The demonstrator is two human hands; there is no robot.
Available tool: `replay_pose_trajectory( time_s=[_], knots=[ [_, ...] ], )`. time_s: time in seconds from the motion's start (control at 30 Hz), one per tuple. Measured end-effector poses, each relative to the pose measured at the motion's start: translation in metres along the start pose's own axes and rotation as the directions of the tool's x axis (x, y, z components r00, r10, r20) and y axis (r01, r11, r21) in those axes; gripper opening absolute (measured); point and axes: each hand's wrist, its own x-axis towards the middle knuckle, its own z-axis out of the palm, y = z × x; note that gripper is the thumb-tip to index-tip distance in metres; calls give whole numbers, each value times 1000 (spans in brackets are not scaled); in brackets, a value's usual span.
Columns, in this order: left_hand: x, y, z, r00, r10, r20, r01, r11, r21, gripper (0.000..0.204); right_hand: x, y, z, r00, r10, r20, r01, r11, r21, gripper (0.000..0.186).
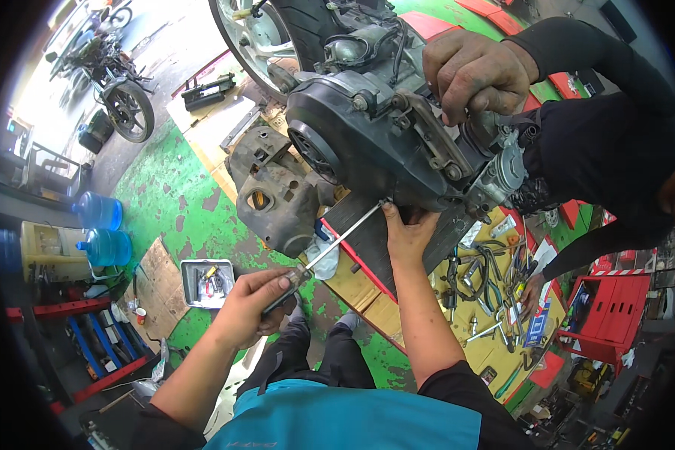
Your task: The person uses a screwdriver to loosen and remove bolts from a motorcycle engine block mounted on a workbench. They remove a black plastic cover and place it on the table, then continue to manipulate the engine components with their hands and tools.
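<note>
My left hand [266, 300] grips the dark-handled screwdriver [337, 244], whose long shaft slants up to the lower edge of the black engine cover [360, 157]. My right hand [405, 225] is under that edge, thumb at the screwdriver's tip and fingers curled; what they pinch is too small to make out. The engine sits on a dark board [439, 259] with a red edge, and a dirty grey plastic housing [274, 221] is beside it on the left. A co-worker's hand [472, 75] is closed over the engine's upper part.
The co-worker's other hand [532, 292] is by scattered tools [487, 300] on a cardboard-covered bench [371, 311]. A rear wheel [244, 34] tops the assembly. A tray [206, 300] and blue jugs [105, 247] are on the left, a motorbike [120, 109] behind, a red tool cabinet [607, 315] at right.
</note>
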Motion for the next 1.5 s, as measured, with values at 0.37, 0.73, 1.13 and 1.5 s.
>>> replay_pose_trajectory(
  time_s=[0.37, 0.73, 1.13, 1.5],
  knots=[
    [13, -2, 3, 630, 721, 288, -397, -19, 918, 46, 1, -5, -2, 999, 47, -16, -46, 999, 28, 83],
    [11, 8, 0, 998, 23, -53, -13, 981, 192, 34, 0, -7, 1, 999, 22, -31, -21, 999, 41, 82],
    [9, 4, 7, 839, 535, 100, -363, 414, 835, 45, 0, -11, 6, 996, 14, -87, -8, 998, 66, 78],
    [0, -13, 8, 995, 90, -41, -92, 995, -47, 46, -1, -6, 3, 996, 38, -82, -32, 997, 72, 78]
  ],
)
